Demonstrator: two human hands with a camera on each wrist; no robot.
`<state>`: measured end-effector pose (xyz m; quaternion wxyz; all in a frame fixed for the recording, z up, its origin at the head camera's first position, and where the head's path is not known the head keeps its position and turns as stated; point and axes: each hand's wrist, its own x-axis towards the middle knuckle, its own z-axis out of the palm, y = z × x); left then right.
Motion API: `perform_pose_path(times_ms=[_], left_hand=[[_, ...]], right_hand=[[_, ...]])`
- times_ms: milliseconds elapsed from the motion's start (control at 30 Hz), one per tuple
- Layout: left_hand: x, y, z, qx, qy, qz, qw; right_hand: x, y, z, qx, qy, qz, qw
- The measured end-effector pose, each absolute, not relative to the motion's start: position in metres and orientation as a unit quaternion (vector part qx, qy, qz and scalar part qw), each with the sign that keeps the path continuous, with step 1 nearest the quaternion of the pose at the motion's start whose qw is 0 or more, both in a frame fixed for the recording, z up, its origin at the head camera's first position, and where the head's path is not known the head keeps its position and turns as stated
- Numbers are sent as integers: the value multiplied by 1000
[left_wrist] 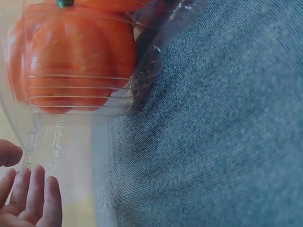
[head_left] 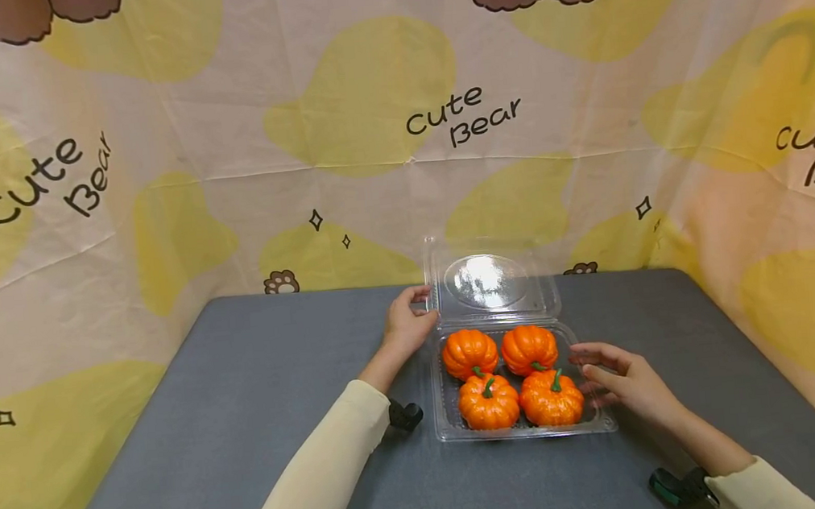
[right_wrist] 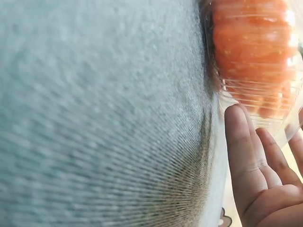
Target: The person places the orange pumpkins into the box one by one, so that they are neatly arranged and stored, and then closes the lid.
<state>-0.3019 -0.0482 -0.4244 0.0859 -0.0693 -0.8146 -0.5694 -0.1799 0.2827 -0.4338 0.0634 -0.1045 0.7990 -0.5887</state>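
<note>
A hinged clear plastic container [head_left: 448, 429] stands on the table with its lid [head_left: 492, 308] raised at the back. Inside sit several small orange pumpkins [head_left: 489, 402] with green stems, arranged in two rows. At the lid's left edge, my left hand [head_left: 408, 323] pinches the plastic between thumb and fingers; the left wrist view shows the thumb [left_wrist: 8, 153] on one side of the edge. My right hand [head_left: 629, 380] is beside the container's right wall, its extended fingers [right_wrist: 236, 130] right at the plastic next to a pumpkin [right_wrist: 253, 42].
A grey cloth covers the table [head_left: 281, 395]. Behind and around it hangs a backdrop [head_left: 337, 115] with yellow patches and "Cute Bear" lettering. Black straps with small devices [head_left: 405, 415] sit at both wrists, beside cream sleeves [head_left: 325, 472].
</note>
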Motion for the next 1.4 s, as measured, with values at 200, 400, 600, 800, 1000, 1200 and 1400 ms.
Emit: perform_pose_path(times_ms=[200, 400, 600, 800, 1000, 1200, 1400], left_hand=[[-301, -49, -421, -89, -809, -570, 110], [-300, -52, -417, -86, -823, -552, 106], [-300, -53, -415, -84, -833, -536, 112], [-299, -54, -415, -86, -843, -517, 117], [-295, -56, -419, -103, -845, -510, 127], [-290, -58, -419, -121, -833, -523, 132], [-281, -63, -416, -150, -834, -516, 124]], right_hand=[[-171, 285, -437, -114, 787, -604, 51], [-161, 289, -436, -95, 801, -589, 55], [-153, 289, -435, -101, 800, -589, 51], [-149, 286, -437, -109, 796, -593, 48], [-146, 284, -437, -99, 790, -602, 61], [-145, 284, -438, -115, 778, -615, 61], [-145, 283, -438, -115, 778, -615, 57]])
